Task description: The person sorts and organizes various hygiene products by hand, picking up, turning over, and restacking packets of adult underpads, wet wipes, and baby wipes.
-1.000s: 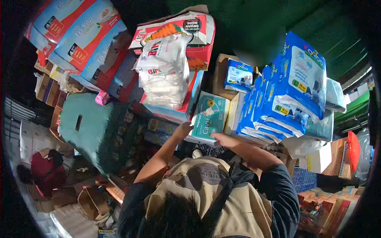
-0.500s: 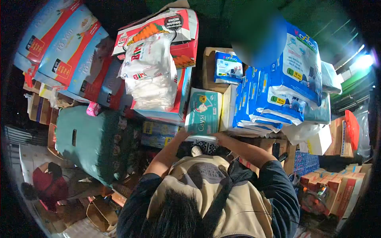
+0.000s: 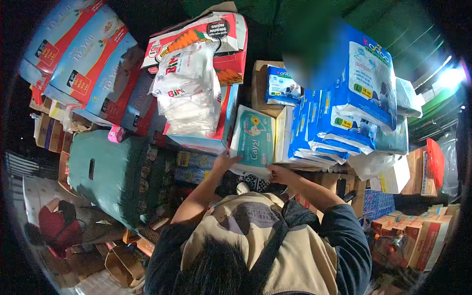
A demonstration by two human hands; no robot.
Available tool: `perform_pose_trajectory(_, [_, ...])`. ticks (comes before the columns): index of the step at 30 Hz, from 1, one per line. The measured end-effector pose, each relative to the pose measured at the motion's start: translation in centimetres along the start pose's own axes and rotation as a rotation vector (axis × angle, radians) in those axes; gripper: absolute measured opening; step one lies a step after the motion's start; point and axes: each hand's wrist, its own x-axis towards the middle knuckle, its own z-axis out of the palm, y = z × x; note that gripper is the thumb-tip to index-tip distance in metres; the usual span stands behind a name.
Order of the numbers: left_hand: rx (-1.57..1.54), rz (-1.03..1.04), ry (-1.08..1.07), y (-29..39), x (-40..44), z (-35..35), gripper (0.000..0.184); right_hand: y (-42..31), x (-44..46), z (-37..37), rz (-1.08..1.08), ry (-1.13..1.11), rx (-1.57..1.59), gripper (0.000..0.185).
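Head view: Caysi pack (image 3: 255, 137), near corners in hands (image 3: 225, 162).

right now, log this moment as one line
left hand: on teal Caysi pack, lower left | right hand: at its lower right corner | pack's right: blue size-L packs | upper left: BIMI bags

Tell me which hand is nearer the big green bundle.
Left. The left hand, on the Caysi pack, is right of the green bundle; the right hand is farther right.
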Motion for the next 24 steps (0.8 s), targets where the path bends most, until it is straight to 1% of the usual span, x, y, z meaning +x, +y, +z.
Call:
perform_pose_trajectory(1, [-0.002,0.003,0.002,1.2,-0.9,-0.6,0.08,0.1,-0.1,0.0,-0.003,0.001,-0.003,0.03])
perform_pose_trajectory(3, [0.017,0.047,0.041,3.3,-2.5,-1.6,0.073,0.2,-0.7,0.1,-0.041,-0.138,0.064,0.033])
perform_pose_trajectory(4, [0.015,0.051,0.044,4.2,-3.2,-2.0,0.073,0.1,-1.3,0.6,-0.045,-0.137,0.06,0.033])
perform_pose_trajectory(6, [0.04,0.096,0.121,5.4,-4.6,-2.7,0.064,-0.2,-2.2,1.4,0.093,-0.175,0.073,0.031])
perform_pose_trajectory(7, [0.038,0.1,0.125,5.3,-5.1,-2.9,0.064,0.4,-1.2,0.3,0.167,-0.279,0.096,0.035])
perform_pose_trajectory(8, [-0.066,0.164,0.12,4.9,-5.6,-3.2,0.06,0.9,-0.7,-1.3,0.164,-0.28,0.091,0.035])
perform_pose_trajectory(9, [-0.17,0.228,0.113,4.9,-6.0,-3.5,0.055,0.8,-0.9,-1.6,0.159,-0.224,-0.061,0.037])
perform_pose_trajectory(10, [-0.171,0.231,0.115,6.0,-6.9,-4.2,0.055,0.6,-1.1,-1.6,0.154,-0.167,-0.212,0.043])
perform_pose_trajectory(11, [-0.116,0.245,0.136,7.0,-8.1,-4.9,0.052,0.4,-1.3,-1.5,0.152,-0.167,-0.215,0.043])
perform_pose_trajectory(13, [-0.06,0.26,0.16,8.1,-9.5,-5.7,0.049,-0.5,-2.5,0.0,0.139,-0.308,-0.203,0.044])
perform_pose_trajectory(14, [-0.214,0.341,0.189,8.2,-10.0,-5.6,0.046,-1.1,-3.1,0.9,0.136,-0.309,-0.206,0.044])
perform_pose_trajectory(15, [-0.369,0.421,0.216,8.5,-10.3,-5.7,0.043,-1.6,-3.7,1.7,0.116,-0.265,-0.264,0.045])
perform_pose_trajectory(16, [-0.369,0.424,0.218,9.0,-10.8,-6.3,0.043,-2.4,-4.5,2.6,0.095,-0.221,-0.322,0.046])
perform_pose_trajectory(17, [-0.346,0.403,0.214,9.7,-11.5,-7.1,0.039,-3.7,-6.5,4.6,0.093,-0.222,-0.325,0.046])
perform_pose_trajectory(18, [-0.323,0.381,0.212,10.4,-12.3,-7.7,0.036,-5.5,-9.3,7.2,0.027,-0.237,-0.401,0.046])
perform_pose_trajectory(19, [-0.398,0.384,0.192,11.1,-12.8,-8.2,0.035,-6.6,-10.9,8.7,-0.038,-0.254,-0.479,0.046])
perform_pose_trajectory(20, [-0.398,0.385,0.198,11.5,-13.2,-8.8,0.035,-7.1,-11.1,9.0,-0.038,-0.258,-0.484,0.046])
perform_pose_trajectory(22, [-0.29,0.492,0.169,12.1,-14.0,-10.2,0.036,-7.8,-11.5,9.4,-0.269,-0.262,-0.73,0.052])
perform_pose_trajectory(23, [-0.289,0.492,0.175,12.9,-14.5,-10.7,0.036,-8.3,-11.8,9.7,-0.27,-0.267,-0.734,0.052])
perform_pose_trajectory(24, [-0.251,0.518,0.204,13.8,-15.2,-11.4,0.038,-8.9,-12.2,10.2,-0.315,-0.268,-0.757,0.051])
